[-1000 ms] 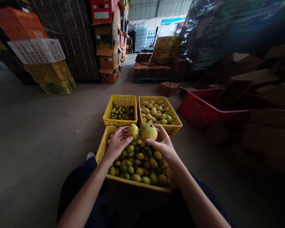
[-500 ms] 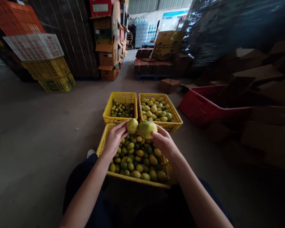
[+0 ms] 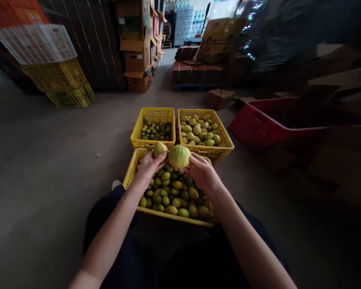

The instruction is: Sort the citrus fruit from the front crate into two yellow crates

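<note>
My left hand (image 3: 149,166) is closed on a small yellow-green lemon (image 3: 160,149). A larger, ridged green-yellow lemon (image 3: 179,156) sits in the fingers of my right hand (image 3: 201,170). The two fruits are side by side, close together, above the near yellow crate (image 3: 176,218). Many lemons (image 3: 177,185), green to yellow, fill the bottom of that crate. Behind it stand two more yellow crates: the left one (image 3: 152,143) holds small greenish lemons (image 3: 155,130), and the right one (image 3: 225,147) holds bigger, yellower lemons (image 3: 196,129).
A red crate (image 3: 263,128) and cardboard boxes (image 3: 333,160) lie to the right. Stacked orange, white and yellow crates (image 3: 55,76) stand at the left. Carton stacks (image 3: 135,60) and a loaded blue pallet (image 3: 195,86) are farther back on the concrete floor (image 3: 63,160).
My right hand has turned the larger lemon, showing another side of it. My left hand has tilted with its lemon. The view has tipped down slightly, so the background sits higher.
</note>
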`<state>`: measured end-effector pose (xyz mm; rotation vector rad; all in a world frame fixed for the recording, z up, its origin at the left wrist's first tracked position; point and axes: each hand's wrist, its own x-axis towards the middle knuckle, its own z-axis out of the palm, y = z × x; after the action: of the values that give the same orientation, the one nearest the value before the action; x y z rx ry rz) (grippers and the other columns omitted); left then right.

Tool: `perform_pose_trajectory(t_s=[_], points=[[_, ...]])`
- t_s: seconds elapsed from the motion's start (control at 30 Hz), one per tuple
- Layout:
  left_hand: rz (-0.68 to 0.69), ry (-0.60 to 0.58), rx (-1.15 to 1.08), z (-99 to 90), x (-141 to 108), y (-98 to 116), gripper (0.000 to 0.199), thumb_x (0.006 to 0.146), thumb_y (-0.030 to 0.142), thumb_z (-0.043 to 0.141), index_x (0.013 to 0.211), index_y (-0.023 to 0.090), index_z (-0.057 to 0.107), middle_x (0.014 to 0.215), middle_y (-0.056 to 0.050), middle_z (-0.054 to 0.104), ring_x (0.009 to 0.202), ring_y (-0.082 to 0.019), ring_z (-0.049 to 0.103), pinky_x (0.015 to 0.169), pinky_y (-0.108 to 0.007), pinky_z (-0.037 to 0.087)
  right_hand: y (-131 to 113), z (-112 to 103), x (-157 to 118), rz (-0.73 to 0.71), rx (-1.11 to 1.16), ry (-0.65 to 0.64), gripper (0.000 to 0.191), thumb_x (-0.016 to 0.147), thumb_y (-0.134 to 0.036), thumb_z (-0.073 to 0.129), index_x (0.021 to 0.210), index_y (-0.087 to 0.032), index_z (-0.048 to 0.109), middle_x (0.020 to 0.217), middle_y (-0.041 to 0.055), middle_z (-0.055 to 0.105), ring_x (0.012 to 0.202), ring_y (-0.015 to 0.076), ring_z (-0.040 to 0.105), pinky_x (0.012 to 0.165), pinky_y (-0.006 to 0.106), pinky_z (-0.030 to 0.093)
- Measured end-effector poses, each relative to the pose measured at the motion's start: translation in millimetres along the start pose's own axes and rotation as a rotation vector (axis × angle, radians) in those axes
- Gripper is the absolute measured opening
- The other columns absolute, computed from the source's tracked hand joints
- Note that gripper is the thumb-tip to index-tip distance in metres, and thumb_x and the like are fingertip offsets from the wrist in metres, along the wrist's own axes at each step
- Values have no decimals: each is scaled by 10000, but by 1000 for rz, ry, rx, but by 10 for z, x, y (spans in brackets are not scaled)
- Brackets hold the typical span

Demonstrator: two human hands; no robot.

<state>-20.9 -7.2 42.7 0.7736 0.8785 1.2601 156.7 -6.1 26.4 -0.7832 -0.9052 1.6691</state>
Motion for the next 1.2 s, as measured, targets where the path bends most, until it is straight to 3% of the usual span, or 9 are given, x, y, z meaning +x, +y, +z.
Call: perform_pose_trajectory(t_s=[0.13,0.27,0.43,0.63,0.77,0.97,1.2], points=[[-41,69,11,30,13,-6,232,719,232,745,920,167,649,1044,-72,690,1138,-256,596,995,-434,483,56,12,52,43,22,47,303,674,-440,762,832,-205,654,745,14,702,640,166,650,648,313,524],[-136,121,7,-6,63,-58,186,748,231,727,911,175,656,1023,-54,690,1027,-224,643,1006,-433,472,145,44,77,-2,-27,85,363,686,-526,742,833,-206,657,752,20,699,639,164,637,628,303,525],[-199,120,-35,-42,123,-95,201,757,261,706,939,188,664,1041,-46,685,953,-199,658,966,-402,496,198,96,66,-37,-77,107,392,703,-592,696,875,-246,631,818,36,698,737,216,671,664,350,556],[-197,65,-57,-16,123,-75,205,783,255,657,961,154,670,1040,-74,677,1048,-209,619,976,-387,490,207,158,43,-32,-107,75,450,731,-637,639,963,-254,606,946,65,687,894,246,665,682,361,569],[-149,3,-22,-11,105,-80,228,772,313,662,934,155,688,1020,-76,687,1095,-228,599,971,-380,480,239,185,16,-37,-183,53,486,648,-513,783,1006,-230,615,939,17,680,803,181,633,640,292,544],[-193,-10,-68,26,105,-29,347,806,495,585,933,183,670,1058,-63,680,1082,-227,598,888,-347,504,316,220,43,20,-73,-9,496,576,-435,842,935,-203,592,684,-22,620,515,109,511,448,232,388],[-320,30,-242,69,158,-137,448,796,626,495,820,202,639,816,-45,692,907,-219,655,751,-332,529,334,231,86,-3,76,-52,400,609,-485,763,873,-225,613,739,9,607,590,135,490,493,250,377]])
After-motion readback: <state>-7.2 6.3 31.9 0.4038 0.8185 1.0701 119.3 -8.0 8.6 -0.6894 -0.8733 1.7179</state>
